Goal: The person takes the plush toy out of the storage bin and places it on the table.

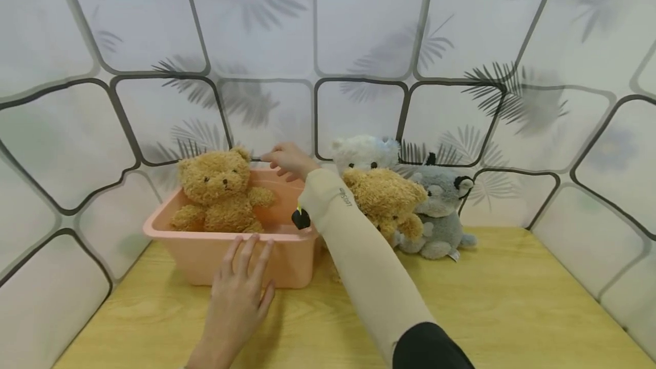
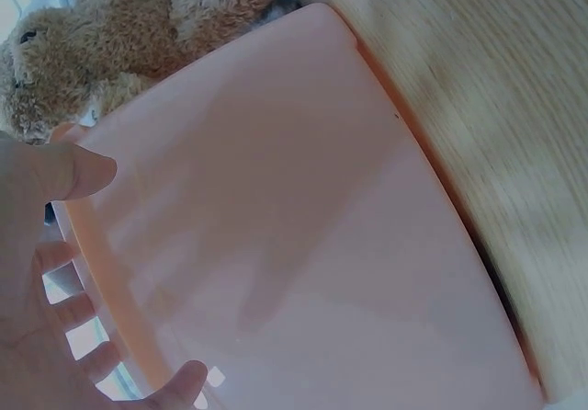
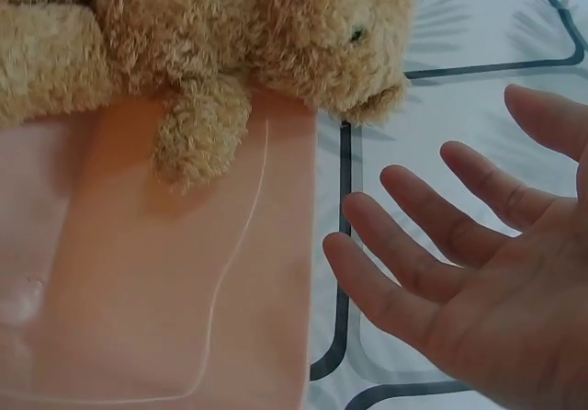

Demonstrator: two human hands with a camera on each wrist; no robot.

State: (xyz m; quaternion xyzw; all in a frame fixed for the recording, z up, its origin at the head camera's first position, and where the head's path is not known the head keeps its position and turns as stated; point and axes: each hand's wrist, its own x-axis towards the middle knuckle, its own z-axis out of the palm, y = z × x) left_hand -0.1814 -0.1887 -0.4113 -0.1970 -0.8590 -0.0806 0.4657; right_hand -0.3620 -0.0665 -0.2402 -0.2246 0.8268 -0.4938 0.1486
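Observation:
A pink plastic bin (image 1: 287, 263) stands on the wooden table (image 1: 492, 300). Inside it, at the left, a curly light-brown teddy bear (image 1: 217, 187) sits upright, facing forward. My left hand (image 1: 238, 295) rests against the bin's front, its extended fingers reaching the rim and the thumb lying on the outer wall (image 2: 257, 199). Over the back right part of the bin hovers my right hand (image 1: 289, 160), holding nothing. In the right wrist view its fingers (image 3: 404, 263) are spread beside the bin's rim, a short distance from the teddy's head (image 3: 340, 42).
Right of the bin, partly behind my right forearm, a second brown teddy (image 1: 384, 192) leans with its head tipped down. Behind it sits a white plush bear (image 1: 361, 152), and a grey plush animal (image 1: 441, 209) is at its right. A patterned curtain (image 1: 359, 44) surrounds the table.

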